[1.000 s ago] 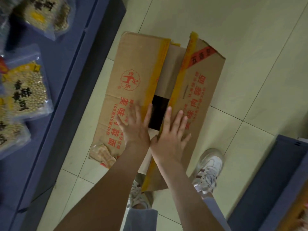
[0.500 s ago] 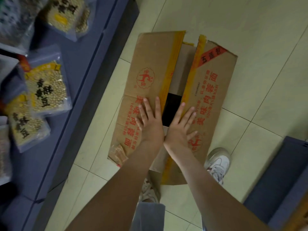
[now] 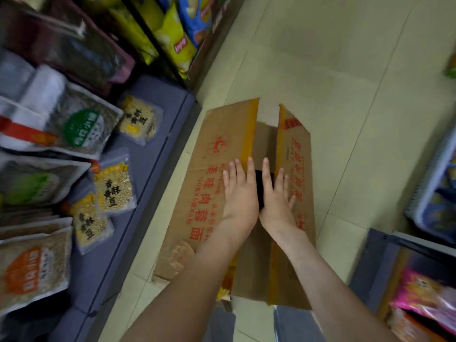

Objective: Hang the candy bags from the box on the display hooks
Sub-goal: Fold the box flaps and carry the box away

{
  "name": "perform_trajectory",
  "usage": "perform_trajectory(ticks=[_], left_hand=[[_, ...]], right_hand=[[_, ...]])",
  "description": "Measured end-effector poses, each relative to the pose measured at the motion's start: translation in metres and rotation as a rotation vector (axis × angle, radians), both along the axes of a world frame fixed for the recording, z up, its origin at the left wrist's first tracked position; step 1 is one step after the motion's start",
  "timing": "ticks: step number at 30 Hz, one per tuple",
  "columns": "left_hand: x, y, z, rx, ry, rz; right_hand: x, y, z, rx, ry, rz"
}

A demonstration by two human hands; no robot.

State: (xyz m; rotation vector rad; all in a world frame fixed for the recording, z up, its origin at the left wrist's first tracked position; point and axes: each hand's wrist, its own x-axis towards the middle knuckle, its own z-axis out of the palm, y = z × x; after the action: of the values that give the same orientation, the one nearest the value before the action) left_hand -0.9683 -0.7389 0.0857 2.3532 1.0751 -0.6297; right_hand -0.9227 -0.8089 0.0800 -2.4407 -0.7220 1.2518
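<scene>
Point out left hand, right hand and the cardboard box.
left hand (image 3: 240, 193), head view, back of the hand.
right hand (image 3: 277, 198), head view, back of the hand.
cardboard box (image 3: 229, 124), head view, left top flap.

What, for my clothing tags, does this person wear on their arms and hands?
Nothing visible: the left hand and right hand are bare, without gloves, rings or a watch, and both forearms are uncovered to the frame's edge, with no sleeve in view.
</scene>
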Motion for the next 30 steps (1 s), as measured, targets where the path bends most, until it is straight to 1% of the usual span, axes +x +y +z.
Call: perform_trajectory(ticks=[2,5,8,13,16,19,23,30], left_hand=[[0.023,-0.004,0.054,0.054,-0.011,-0.039],[0.061,-0.01,0.142,0.106,-0.08,-0.052],[0.105,-0.016,0.223,0.15,-0.141,-0.061],[0.189,-0.002,0.323,0.207,-0.305,-0.055],[0.237,0.021,0.363,0.221,-0.45,-0.027],[0.292,0.055,0.389,0.214,-0.531,-0.024],[0.369,0.108,0.419,0.186,-0.587,-0.017],[0.52,0.181,0.464,0.141,-0.63,-0.057]], right_hand=[[0.025,-0.006,0.052,0.029,-0.012,0.006],[0.07,-0.015,0.14,0.124,-0.022,0.029],[0.118,-0.017,0.221,0.18,-0.078,0.06],[0.202,0.0,0.323,0.274,-0.226,0.047],[0.254,0.02,0.363,0.315,-0.321,0.043],[0.315,0.049,0.391,0.335,-0.361,0.006],[0.397,0.091,0.427,0.331,-0.392,-0.018],[0.54,0.164,0.477,0.331,-0.426,-0.042]])
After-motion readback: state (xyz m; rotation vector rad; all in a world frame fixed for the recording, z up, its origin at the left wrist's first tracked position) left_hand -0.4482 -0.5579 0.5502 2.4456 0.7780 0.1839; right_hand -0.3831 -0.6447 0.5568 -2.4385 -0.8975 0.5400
